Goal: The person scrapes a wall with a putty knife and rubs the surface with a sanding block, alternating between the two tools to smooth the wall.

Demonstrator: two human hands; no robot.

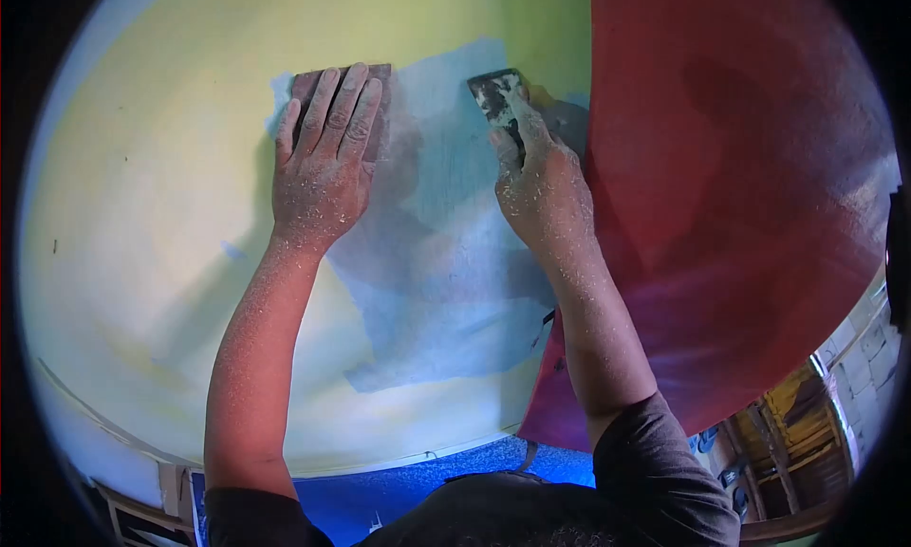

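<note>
A pale yellow wall (142,215) fills most of the view, with a broad blue-grey patch (446,272) in its middle where the top coat is gone. To the right a red surface (740,167) overlaps the wall and meets the patch along its right edge. Low down lies a blue sheet (399,495), and wooden shelving (788,443) shows at the lower right. Nothing stands between the hands and the wall.

The left hand (323,158) lies flat at the upper left corner of the patch, arm stretched up, fingers spread and pressing what looks like a sanding block (382,111) against the wall. Its grip is open-palmed, not wrapped around the block, which shows beyond the fingertips and to their right.

The right hand (541,191) reaches up beside the red edge, its grip closed around the handle of a scraper (495,96). The paint-flecked blade sticks out above the knuckles and rests on the patch near its top. The two hands are apart, with bare patch between them. Pale dust and flakes coat both hands and forearms.
</note>
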